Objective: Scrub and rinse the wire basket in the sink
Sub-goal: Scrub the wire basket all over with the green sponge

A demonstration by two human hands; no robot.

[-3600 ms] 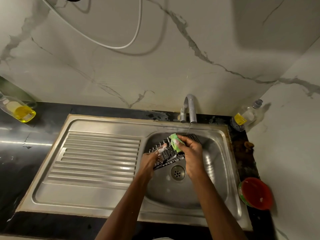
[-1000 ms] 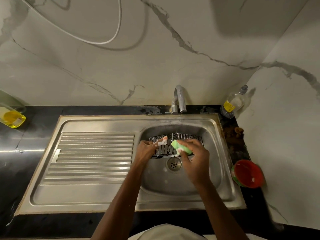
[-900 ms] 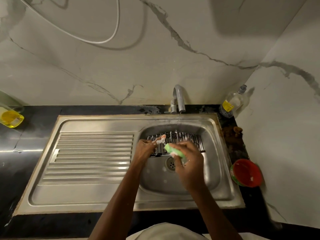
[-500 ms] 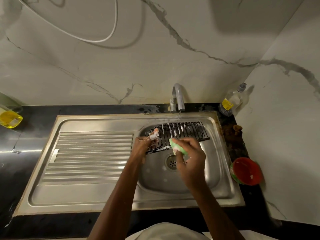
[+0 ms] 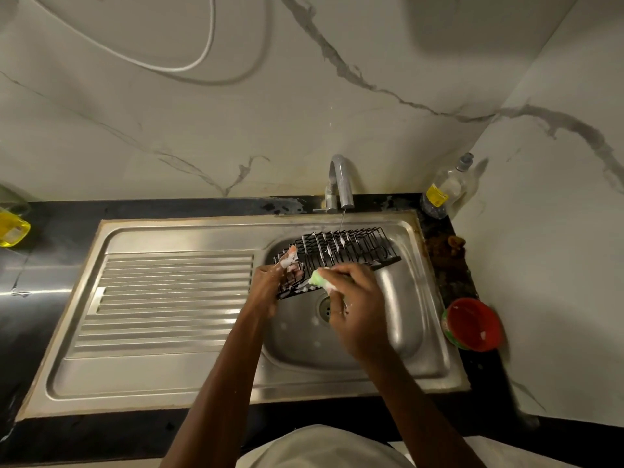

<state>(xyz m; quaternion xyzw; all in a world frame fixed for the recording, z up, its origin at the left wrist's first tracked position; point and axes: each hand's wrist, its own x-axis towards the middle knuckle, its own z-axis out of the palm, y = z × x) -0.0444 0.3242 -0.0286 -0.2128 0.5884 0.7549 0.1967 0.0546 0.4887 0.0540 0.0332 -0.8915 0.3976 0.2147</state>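
— So, from your head camera: where have you got the wire basket [image 5: 341,253]?

— You hold it tilted over the basin of the steel sink [image 5: 398,336], its far end raised toward the tap [image 5: 341,179]. A thin stream of water falls from the spout onto the top wires, and white suds cling to several of them.

— And your hands?

— Your left hand [image 5: 270,285] grips the basket's left end, fingers curled through the wires and covered in foam. Your right hand [image 5: 354,309] has its fingers closed around a green sponge [image 5: 319,280], pressed against the basket's near lower edge, just above the drain [image 5: 326,307].

— Anything you can read on the bottles?

— Not really. The clear bottle [image 5: 445,190] in the back right corner carries a yellow label, but its print is too small to read. At the far left edge of the black counter [image 5: 60,231] lies a yellow bottle [image 5: 11,228] with a pale label, also illegible. A red bowl [image 5: 472,324] stands on the counter to the right of the sink, and the ribbed drainboard [image 5: 169,298] lies to your left.
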